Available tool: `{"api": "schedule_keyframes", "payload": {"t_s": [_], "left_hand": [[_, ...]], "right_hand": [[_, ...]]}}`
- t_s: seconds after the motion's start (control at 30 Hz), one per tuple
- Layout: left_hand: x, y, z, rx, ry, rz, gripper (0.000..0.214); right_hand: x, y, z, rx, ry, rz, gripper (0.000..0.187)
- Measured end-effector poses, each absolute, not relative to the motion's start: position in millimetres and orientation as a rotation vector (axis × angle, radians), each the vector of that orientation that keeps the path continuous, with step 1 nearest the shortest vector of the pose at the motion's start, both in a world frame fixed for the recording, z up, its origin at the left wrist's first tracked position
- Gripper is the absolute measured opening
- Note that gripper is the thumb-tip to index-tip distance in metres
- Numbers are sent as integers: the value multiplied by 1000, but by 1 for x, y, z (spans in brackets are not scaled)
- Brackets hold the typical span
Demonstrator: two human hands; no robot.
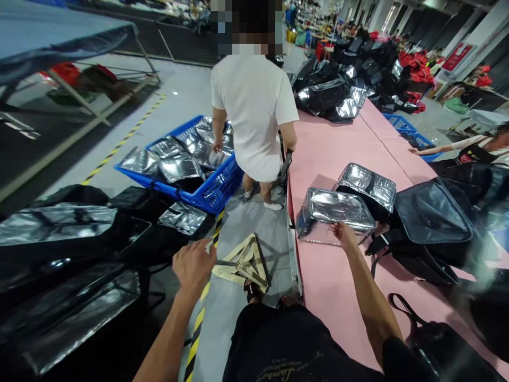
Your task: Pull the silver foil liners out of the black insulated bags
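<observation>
My left hand (pixel 194 266) is closed, its fingers curled at the end of a thin metal rod, which runs to a pale triangular stand (pixel 243 262) on the floor. My right hand (pixel 344 234) reaches over the pink tabletop (pixel 328 286), its fingers closed at the near side of a silver-lined bag (pixel 336 204). Clear plastic-like material shows around that bag's lower edge. Just behind it, touching or nearly so, sits another silver-topped bag (pixel 371 183) with black sides. A black backpack (pixel 433 212) lies to the right, its straps spread on the table.
A person in white (pixel 256 101) stands ahead in the aisle, beside a blue crate (pixel 217 196) of silver bags. Black bags (pixel 59 228) crowd the left. More are heaped on the table's far end (pixel 338 90). Another person's arm (pixel 441 148) rests at the right edge.
</observation>
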State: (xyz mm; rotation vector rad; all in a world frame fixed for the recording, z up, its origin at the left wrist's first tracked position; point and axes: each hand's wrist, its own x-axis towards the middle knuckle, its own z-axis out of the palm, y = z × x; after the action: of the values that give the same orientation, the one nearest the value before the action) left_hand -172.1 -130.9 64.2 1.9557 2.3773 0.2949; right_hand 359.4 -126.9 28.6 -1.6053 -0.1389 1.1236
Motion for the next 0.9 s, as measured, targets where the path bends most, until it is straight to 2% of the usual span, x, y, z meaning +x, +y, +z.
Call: {"api": "schedule_keyframes", "payload": {"t_s": [0.1,0.27,0.37,0.43,0.47,0.57,0.67,0.73,0.8,0.9], "left_hand": [[-130,-152,47,2232,2098,404,53],[-29,-188,26,2466,1367,535,92],[1,-196,38,2523,927,743,97],[8,-195,56,2481,804,772,95],[10,-194,67,2440,838,739,96],[16,-192,99,2211,1169,569,105],[20,-190,122,1958,1434,489,98],[20,-190,129,1871,1508,493,92],[17,-192,134,1809,1554,502,88],[7,-199,141,1738,1615,521,84]], "right_hand": [[363,-151,58,-1537,-150,1095,20],[369,-190,98,-1483,-151,1177,24],[370,-211,112,-1543,-126,1235,31],[370,-227,121,-1529,-243,1201,26],[369,-237,124,-1501,-377,1182,29],[355,-269,126,-1447,-946,1205,74],[315,-293,107,-1549,-1418,1253,112],[279,-296,86,-1646,-1571,1149,128],[247,-289,68,-1706,-1627,931,126],[221,-265,60,-1629,-1639,671,97]]}}
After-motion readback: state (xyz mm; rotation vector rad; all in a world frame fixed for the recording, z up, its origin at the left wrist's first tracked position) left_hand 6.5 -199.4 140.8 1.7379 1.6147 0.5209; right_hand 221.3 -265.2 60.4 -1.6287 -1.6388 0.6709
